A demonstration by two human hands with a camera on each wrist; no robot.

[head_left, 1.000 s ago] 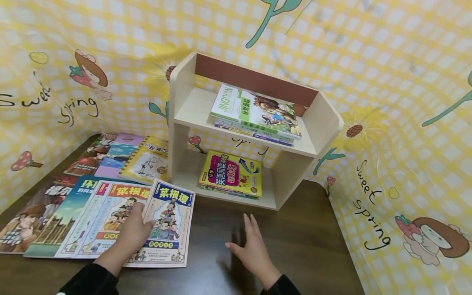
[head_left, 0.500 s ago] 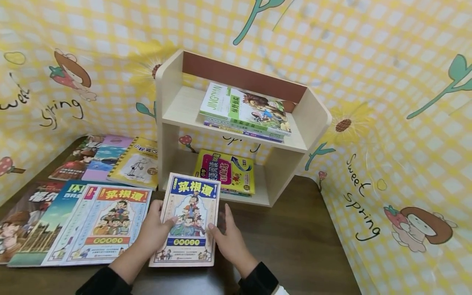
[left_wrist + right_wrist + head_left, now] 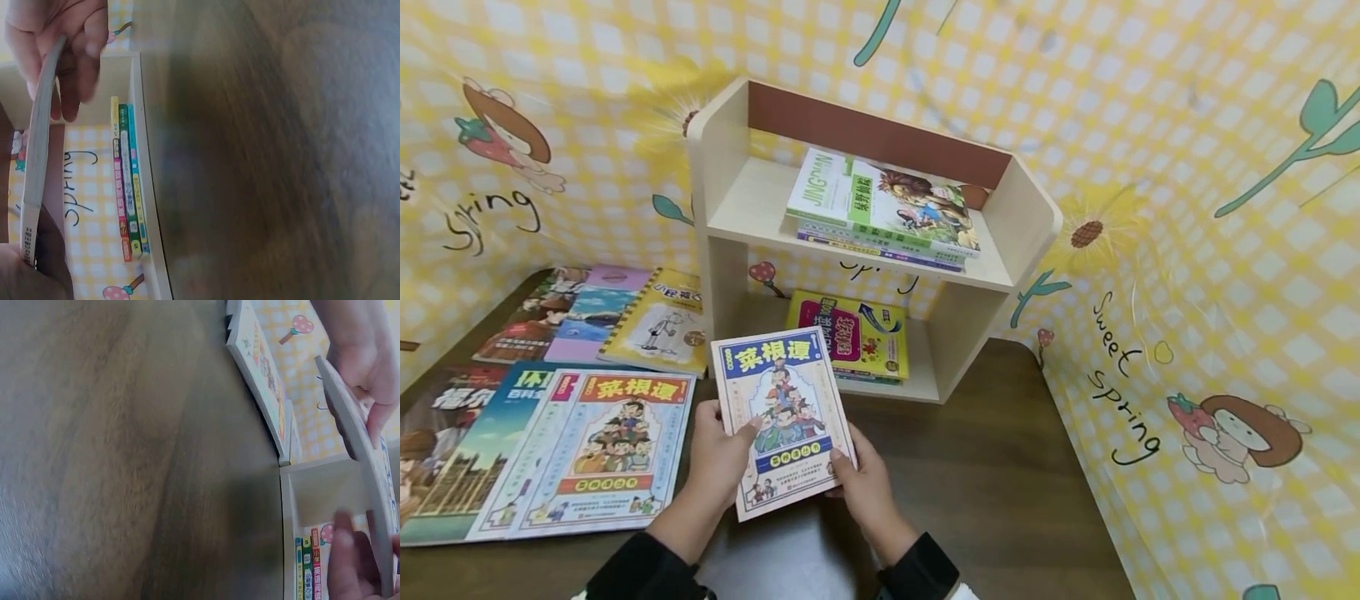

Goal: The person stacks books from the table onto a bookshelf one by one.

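Since a moment ago I have lifted the thin blue-topped picture book [image 3: 782, 421] off the dark wooden table [image 3: 1000, 467] and tilted it up before the pale wooden two-tier shelf [image 3: 730, 196] just beyond my hands. My left hand [image 3: 718, 458] pinches its left edge and my right hand [image 3: 861, 479] its lower right edge. I judge it light, bendy and glossy, best held at both edges.

The thin blue-titled cartoon-cover book [image 3: 782, 421] has left the row of books, slid right, and now tilts up off the dark wooden table [image 3: 1000, 467], held by both hands.
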